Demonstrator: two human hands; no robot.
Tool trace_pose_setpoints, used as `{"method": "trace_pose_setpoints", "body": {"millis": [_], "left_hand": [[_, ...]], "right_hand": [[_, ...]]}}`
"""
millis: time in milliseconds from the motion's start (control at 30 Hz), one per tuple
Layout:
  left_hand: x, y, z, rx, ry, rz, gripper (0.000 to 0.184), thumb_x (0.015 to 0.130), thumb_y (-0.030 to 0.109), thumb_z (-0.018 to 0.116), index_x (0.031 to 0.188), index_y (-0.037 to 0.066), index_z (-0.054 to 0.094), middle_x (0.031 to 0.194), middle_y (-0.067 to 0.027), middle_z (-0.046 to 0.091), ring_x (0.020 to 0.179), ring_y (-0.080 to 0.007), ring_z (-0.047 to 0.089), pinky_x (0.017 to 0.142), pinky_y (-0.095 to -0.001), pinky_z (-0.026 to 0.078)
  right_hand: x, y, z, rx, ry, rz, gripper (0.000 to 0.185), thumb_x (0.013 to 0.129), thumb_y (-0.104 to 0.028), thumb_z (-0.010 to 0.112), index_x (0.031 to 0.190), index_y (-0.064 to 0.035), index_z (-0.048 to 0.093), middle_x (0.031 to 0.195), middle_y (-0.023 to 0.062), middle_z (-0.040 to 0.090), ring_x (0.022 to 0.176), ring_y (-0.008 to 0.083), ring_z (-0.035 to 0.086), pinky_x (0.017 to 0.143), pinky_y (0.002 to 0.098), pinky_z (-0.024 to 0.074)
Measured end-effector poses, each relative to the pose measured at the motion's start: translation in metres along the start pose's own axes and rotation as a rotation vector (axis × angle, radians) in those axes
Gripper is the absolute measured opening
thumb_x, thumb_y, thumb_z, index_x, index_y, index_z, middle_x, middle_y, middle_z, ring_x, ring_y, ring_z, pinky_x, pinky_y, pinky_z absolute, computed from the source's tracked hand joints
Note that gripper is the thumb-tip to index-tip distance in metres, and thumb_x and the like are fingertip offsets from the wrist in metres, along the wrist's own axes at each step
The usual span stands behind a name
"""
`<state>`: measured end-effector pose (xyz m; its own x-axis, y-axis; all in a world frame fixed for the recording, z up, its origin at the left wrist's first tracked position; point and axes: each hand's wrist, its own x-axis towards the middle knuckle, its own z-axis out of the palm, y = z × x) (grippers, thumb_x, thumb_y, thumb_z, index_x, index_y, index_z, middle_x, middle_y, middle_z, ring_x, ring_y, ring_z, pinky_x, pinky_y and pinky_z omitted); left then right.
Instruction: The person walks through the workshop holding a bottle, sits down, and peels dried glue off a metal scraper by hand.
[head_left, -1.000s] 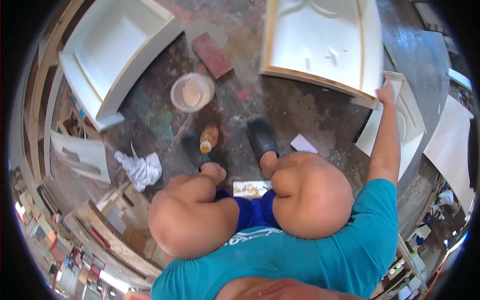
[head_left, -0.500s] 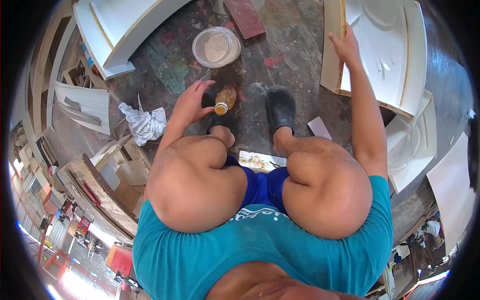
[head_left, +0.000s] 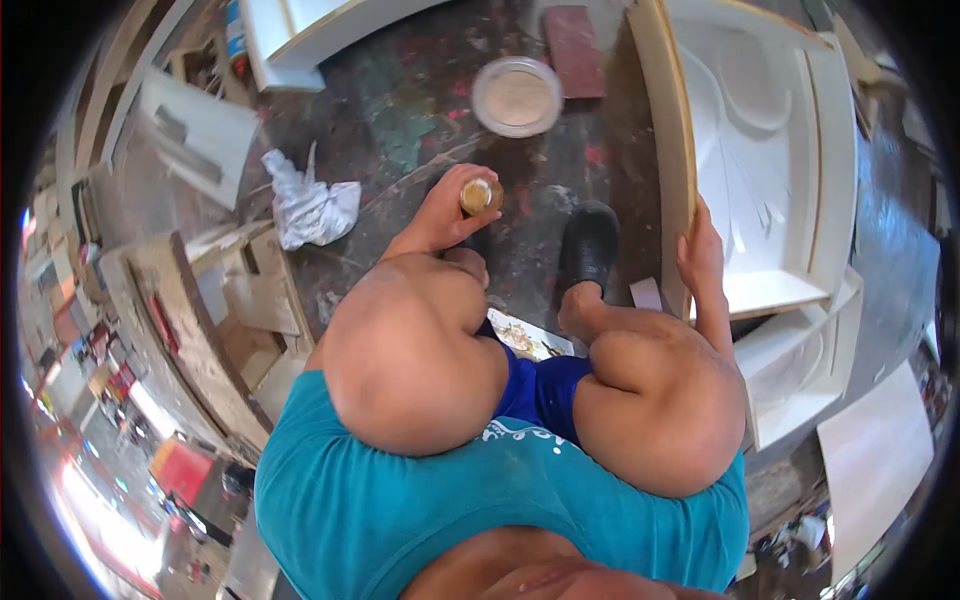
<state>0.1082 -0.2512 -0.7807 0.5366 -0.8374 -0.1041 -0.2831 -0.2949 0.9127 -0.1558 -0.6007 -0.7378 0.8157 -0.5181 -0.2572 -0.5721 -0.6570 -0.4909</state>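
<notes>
My left hand [head_left: 447, 212] is wrapped round a small clear bottle [head_left: 484, 196] of amber-brown liquid, held above the floor by my left foot with its top toward me. On the right, my right hand [head_left: 704, 258] grips the near end of the raised side of a white wooden cabinet piece [head_left: 755, 292], which has bare wood edges and thin strips lying inside. Beyond the bottle stands a round clear tub [head_left: 517, 97] of pale beige powder or paste. A dark red block [head_left: 574, 52] lies beside the tub.
A crumpled white cloth [head_left: 312, 205] lies on the stained floor at left. Another white cabinet piece [head_left: 345, 28] stands at the far left. A worn wooden box frame [head_left: 180, 330] is near my left side; a white sheet [head_left: 880, 460] leans at lower right.
My left hand has closed round the bottle and lifted it from the floor. My right hand has slid nearer along the cabinet piece's edge. The camera view has shifted.
</notes>
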Motion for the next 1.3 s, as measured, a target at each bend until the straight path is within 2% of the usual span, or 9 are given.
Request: {"method": "trace_pose_setpoints", "body": {"millis": [200,500,633,800,900,967,1100,1167,1300], "left_hand": [[-0.046,0.034,-0.057,0.059,0.502,-0.016,0.049,0.077,0.028,0.087,0.116,0.007,0.066,0.100,-0.0103,0.073,0.098,-0.0283,0.070,0.089,-0.0389,0.053],[-0.188,-0.043,-0.046,0.005,1.054,-0.673,0.058,0.071,0.023,0.089,0.121,0.009,0.064,0.108,-0.0128,0.074,0.103,-0.0302,0.071,0.090,-0.0400,0.055],[-0.215,-0.071,-0.013,0.086,1.219,-0.707,0.062,0.068,0.020,0.090,0.123,0.012,0.063,0.111,-0.0116,0.074,0.106,-0.0301,0.071,0.091,-0.0423,0.055],[-0.228,-0.101,0.011,0.197,1.217,-0.791,0.064,0.072,0.025,0.087,0.129,0.011,0.062,0.114,-0.0155,0.072,0.107,-0.0369,0.069,0.094,-0.0437,0.054],[-0.264,-0.027,-0.022,0.273,0.390,-1.092,0.051,0.080,0.033,0.081,0.122,0.008,0.068,0.112,-0.0169,0.074,0.107,-0.0376,0.070,0.092,-0.0452,0.056],[-0.293,0.074,-0.057,0.266,0.356,-1.030,0.034,0.086,0.030,0.075,0.111,0.007,0.074,0.106,-0.0154,0.075,0.096,-0.0323,0.074,0.086,-0.0431,0.058],[-0.361,0.195,-0.139,0.109,1.190,-0.573,0.027,0.092,0.034,0.069,0.101,0.010,0.077,0.087,-0.0112,0.075,0.074,-0.0296,0.072,0.072,-0.0408,0.056],[-0.376,0.216,-0.194,0.359,1.322,-0.760,0.025,0.092,0.031,0.069,0.105,0.011,0.076,0.091,-0.0111,0.075,0.076,-0.0275,0.071,0.074,-0.0399,0.056],[-0.384,0.115,-0.327,0.859,1.409,-0.649,0.035,0.093,0.038,0.068,0.117,0.013,0.074,0.117,-0.0117,0.072,0.115,-0.0300,0.064,0.099,-0.0427,0.050]], "right_hand": [[0.010,-0.037,-0.030,-0.025,0.158,-0.110,0.076,0.090,-0.018,0.074,0.153,0.0006,0.036,0.155,0.0210,0.044,0.146,0.0344,0.038,0.122,0.0426,0.0282],[0.025,-0.160,-0.108,0.143,0.048,-0.373,0.057,0.097,-0.013,0.064,0.150,-0.0061,0.046,0.151,0.0132,0.052,0.138,0.0318,0.049,0.112,0.0499,0.0399],[0.017,-0.201,-0.129,0.296,0.011,-0.456,0.052,0.100,-0.012,0.059,0.150,-0.0058,0.046,0.152,0.0115,0.050,0.141,0.0292,0.046,0.113,0.0483,0.0384],[0.011,-0.242,-0.159,0.264,0.011,-0.581,0.053,0.101,-0.015,0.058,0.151,-0.0058,0.043,0.154,0.0103,0.048,0.142,0.0290,0.045,0.114,0.0477,0.0373],[0.004,-0.256,-0.184,0.237,0.096,-0.643,0.052,0.101,-0.016,0.058,0.150,-0.0053,0.044,0.154,0.0096,0.048,0.141,0.0287,0.046,0.114,0.0474,0.0364],[-0.002,-0.264,-0.202,0.242,0.172,-0.720,0.049,0.103,-0.017,0.057,0.147,-0.0013,0.045,0.151,0.0108,0.050,0.138,0.0286,0.048,0.114,0.0457,0.0365],[-0.014,-0.294,-0.225,0.296,0.269,-0.774,0.045,0.103,-0.013,0.055,0.143,0.0057,0.046,0.147,0.0157,0.053,0.135,0.0281,0.051,0.112,0.0413,0.0388],[-0.007,-0.306,-0.225,0.373,0.278,-0.820,0.042,0.103,-0.010,0.054,0.142,0.0043,0.049,0.147,0.0147,0.054,0.134,0.0277,0.051,0.111,0.0406,0.0392],[-0.015,-0.329,-0.215,0.464,0.203,-0.843,0.041,0.103,-0.008,0.053,0.142,0.0023,0.050,0.147,0.0145,0.054,0.134,0.0263,0.052,0.110,0.0385,0.0406]]}}
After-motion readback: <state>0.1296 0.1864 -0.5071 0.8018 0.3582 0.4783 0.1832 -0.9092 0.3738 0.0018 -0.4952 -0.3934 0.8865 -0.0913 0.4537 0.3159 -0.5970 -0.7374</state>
